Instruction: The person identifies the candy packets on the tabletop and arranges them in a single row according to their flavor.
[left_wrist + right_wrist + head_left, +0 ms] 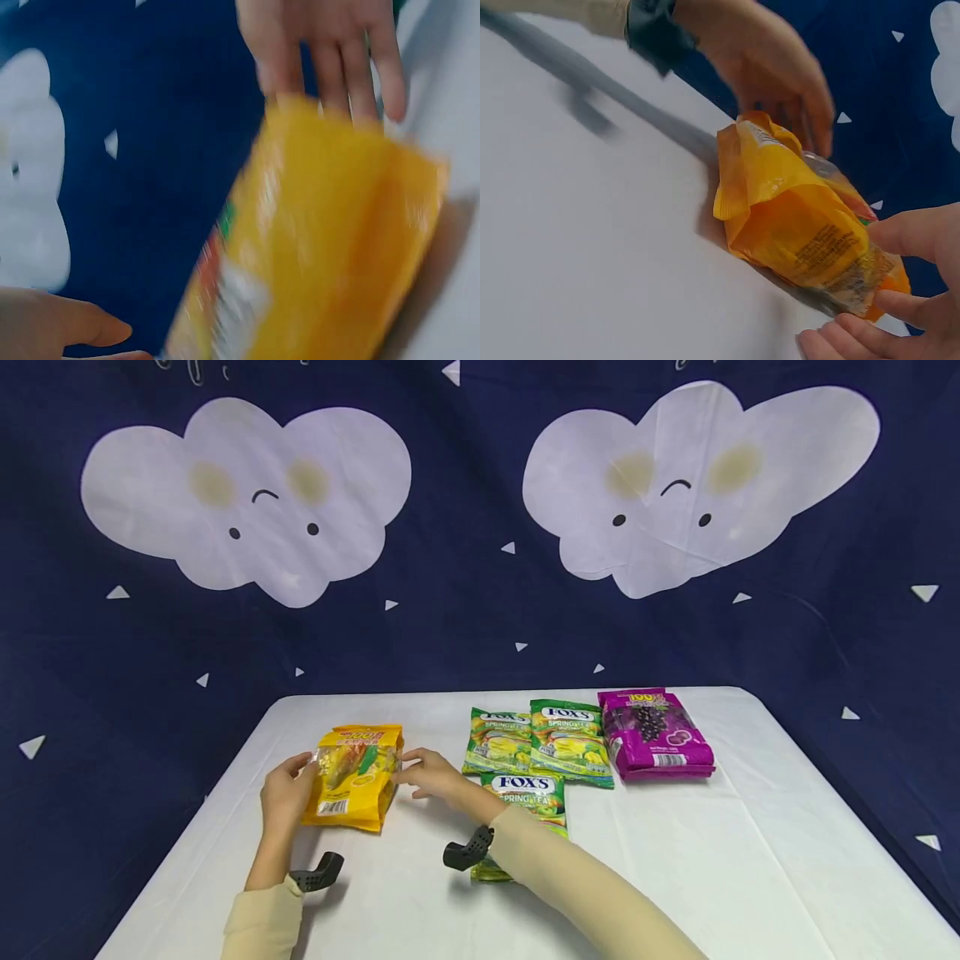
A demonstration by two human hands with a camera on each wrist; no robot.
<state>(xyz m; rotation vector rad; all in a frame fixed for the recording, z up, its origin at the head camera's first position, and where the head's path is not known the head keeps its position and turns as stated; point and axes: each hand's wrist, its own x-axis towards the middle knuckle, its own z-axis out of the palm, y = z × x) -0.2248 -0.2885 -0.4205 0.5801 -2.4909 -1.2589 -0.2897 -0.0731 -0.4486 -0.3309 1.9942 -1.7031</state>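
A yellow candy bag [352,777], with a fruit picture and a barcode label, lies toward the left of the white table. At its left edge is my left hand [287,793], the thumb side against the wrapper and the fingers loosely bent. My right hand [433,774] reaches in from the other side, its relaxed fingers by the bag's right edge. In the right wrist view the thumb [907,232] and fingers lie around that end of the bag, without a clear grip. Blur in the left wrist view hides the exact contact.
Green Fox's candy bags [572,743] lie mid-table, two side by side; a third green bag [525,789] in front is partly covered by my right forearm. A purple grape candy bag [656,735] lies right of them. A dark blue cloud-patterned cloth [465,635] hangs behind the table.
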